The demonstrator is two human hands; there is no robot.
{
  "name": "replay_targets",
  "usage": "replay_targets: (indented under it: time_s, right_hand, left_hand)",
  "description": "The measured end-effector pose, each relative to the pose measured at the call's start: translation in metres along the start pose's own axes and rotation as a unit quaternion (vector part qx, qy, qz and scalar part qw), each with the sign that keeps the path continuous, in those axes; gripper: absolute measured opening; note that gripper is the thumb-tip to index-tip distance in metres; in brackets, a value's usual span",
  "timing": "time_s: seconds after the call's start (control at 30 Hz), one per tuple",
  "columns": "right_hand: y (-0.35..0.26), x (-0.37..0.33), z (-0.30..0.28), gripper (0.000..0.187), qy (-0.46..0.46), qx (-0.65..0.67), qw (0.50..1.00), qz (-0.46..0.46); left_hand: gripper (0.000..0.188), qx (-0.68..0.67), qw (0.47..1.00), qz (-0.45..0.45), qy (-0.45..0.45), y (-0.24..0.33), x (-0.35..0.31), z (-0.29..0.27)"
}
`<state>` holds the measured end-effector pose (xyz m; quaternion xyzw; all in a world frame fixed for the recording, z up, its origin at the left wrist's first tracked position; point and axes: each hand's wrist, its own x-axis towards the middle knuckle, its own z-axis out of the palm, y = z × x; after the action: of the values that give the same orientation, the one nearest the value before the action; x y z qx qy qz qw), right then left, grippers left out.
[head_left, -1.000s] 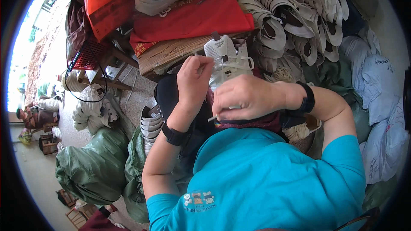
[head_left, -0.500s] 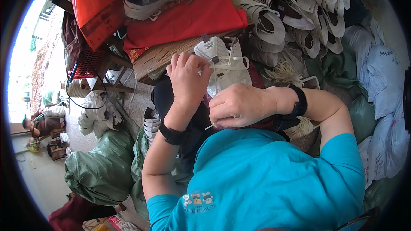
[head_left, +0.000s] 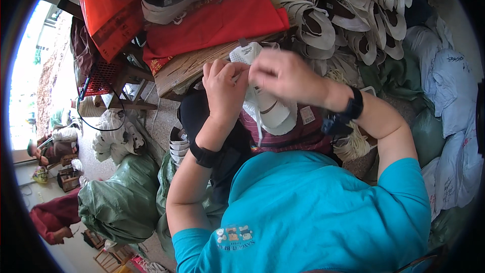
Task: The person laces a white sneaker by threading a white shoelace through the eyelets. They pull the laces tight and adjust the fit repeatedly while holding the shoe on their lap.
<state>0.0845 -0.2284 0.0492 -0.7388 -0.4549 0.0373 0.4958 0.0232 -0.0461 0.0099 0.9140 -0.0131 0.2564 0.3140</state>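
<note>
A white shoe upper (head_left: 279, 118) with perforated panels and a dark tab lies over my lap on maroon striped cloth. Beside its left edge is my left hand (head_left: 225, 88), thumb and fingers pinched together, and what they hold is too small to make out. My right hand (head_left: 283, 76) is above the upper with curled fingers, close to the left fingertips. Motion smears it and hides whatever it may hold. A white shoelace (head_left: 259, 126) hangs loose from the upper toward me. Part of the upper's lacing is covered by the right hand.
Beyond my hands stands a wooden bench (head_left: 174, 80) under a red cloth (head_left: 212, 30), bearing another pale upper (head_left: 177, 0). Stacked uppers (head_left: 318, 25) fill the far right. Green sacks (head_left: 118, 199) and white bags (head_left: 452, 121) flank me. A maroon-sleeved person (head_left: 53, 217) is at lower left.
My right hand has moved up and away from my body to beside the left fingers, uncovering the upper's near end and the hanging lace. The left hand stays nearly still. The maroon-sleeved person has shifted.
</note>
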Motion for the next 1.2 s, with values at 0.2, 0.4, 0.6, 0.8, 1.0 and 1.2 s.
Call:
replay_targets:
  time_s: [0.2, 0.4, 0.6, 0.8, 1.0, 1.2]
  right_hand:
    - [0.047, 0.017, -0.009, 0.005, 0.040, -0.268, 0.962, -0.037]
    - [0.054, 0.019, -0.002, 0.007, -0.029, -0.190, 0.981, 0.006]
    - [0.052, 0.016, -0.003, 0.007, -0.008, -0.148, 0.989, -0.016]
    - [0.045, 0.019, -0.034, 0.009, 0.145, -0.290, 0.946, -0.021]
    - [0.035, 0.023, -0.019, 0.008, 0.094, 0.286, 0.934, 0.194]
    - [0.030, 0.020, -0.012, 0.014, 0.062, 0.555, 0.782, 0.276]
  left_hand:
    - [0.005, 0.080, 0.997, 0.002, 0.013, 0.001, 0.001, -0.008]
    - [0.005, 0.071, 0.997, -0.016, 0.012, -0.001, -0.003, 0.002]
    - [0.006, 0.027, 1.000, 0.000, 0.014, -0.003, -0.002, 0.002]
    - [0.010, 0.036, 0.997, 0.039, 0.062, 0.002, -0.013, -0.016]
    - [0.019, 0.067, 0.997, 0.025, -0.026, 0.014, -0.009, -0.008]
    - [0.020, -0.130, 0.984, -0.094, -0.078, 0.000, -0.005, -0.020]
